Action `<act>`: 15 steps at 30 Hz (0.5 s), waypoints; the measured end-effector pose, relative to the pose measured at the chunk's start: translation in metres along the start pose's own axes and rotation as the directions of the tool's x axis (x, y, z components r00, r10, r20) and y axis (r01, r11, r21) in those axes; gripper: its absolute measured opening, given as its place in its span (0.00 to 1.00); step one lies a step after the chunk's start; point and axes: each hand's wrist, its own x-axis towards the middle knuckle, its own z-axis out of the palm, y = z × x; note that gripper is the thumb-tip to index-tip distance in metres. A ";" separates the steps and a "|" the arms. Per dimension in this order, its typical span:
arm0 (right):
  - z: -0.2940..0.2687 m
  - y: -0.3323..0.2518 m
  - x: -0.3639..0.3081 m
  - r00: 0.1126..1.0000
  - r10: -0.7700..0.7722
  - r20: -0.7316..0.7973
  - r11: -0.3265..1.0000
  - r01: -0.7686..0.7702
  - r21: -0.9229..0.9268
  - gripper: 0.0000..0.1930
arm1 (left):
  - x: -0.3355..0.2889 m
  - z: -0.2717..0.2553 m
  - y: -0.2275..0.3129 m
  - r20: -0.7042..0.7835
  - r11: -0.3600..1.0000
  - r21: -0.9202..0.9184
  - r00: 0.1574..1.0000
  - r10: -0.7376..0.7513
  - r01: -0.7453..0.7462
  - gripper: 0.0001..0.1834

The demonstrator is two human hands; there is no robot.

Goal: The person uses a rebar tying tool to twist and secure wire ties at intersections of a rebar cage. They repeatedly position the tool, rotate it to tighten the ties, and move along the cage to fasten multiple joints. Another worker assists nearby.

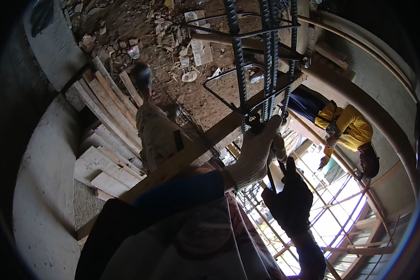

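Observation:
A cage of ribbed steel bars [267, 60], ringed by bent stirrups [221, 76], runs down from the top edge of the view. My left hand [252, 158], in a whitish knit glove, is closed against the lower part of the bars, its fingers curled. What lies inside them is hidden. A small dark metal piece [253, 122] shows just above its knuckles. Below and to the right, my right hand [291, 200] is a dark silhouette against bright light. It is closed on a dark tool with slim handles [271, 178], perhaps pincers; the tool's head is hidden.
A wooden beam [172, 175] crosses before me. At left lie stacked planks [109, 105]; beyond is dirt ground [121, 28] with rubble and scraps. To the right, another person in yellow [352, 123] is near a thick pole [368, 95]. A lattice of poles [331, 210] stands below.

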 end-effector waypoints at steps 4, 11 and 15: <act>0.040 0.013 -0.002 0.956 -0.179 -0.230 0.966 0.127 -0.225 0.41 | 0.003 0.001 -0.004 -0.068 0.998 0.043 0.997 0.042 -0.040 0.30; 0.030 0.034 0.004 0.980 -0.198 -0.016 0.976 0.195 -0.096 0.26 | 0.002 -0.008 -0.012 -0.070 0.999 0.002 0.997 0.042 -0.042 0.22; 0.000 0.037 0.017 0.749 -0.290 0.595 0.579 -0.358 0.733 0.21 | -0.007 -0.019 -0.004 -0.045 0.988 -0.128 0.995 -0.086 0.080 0.20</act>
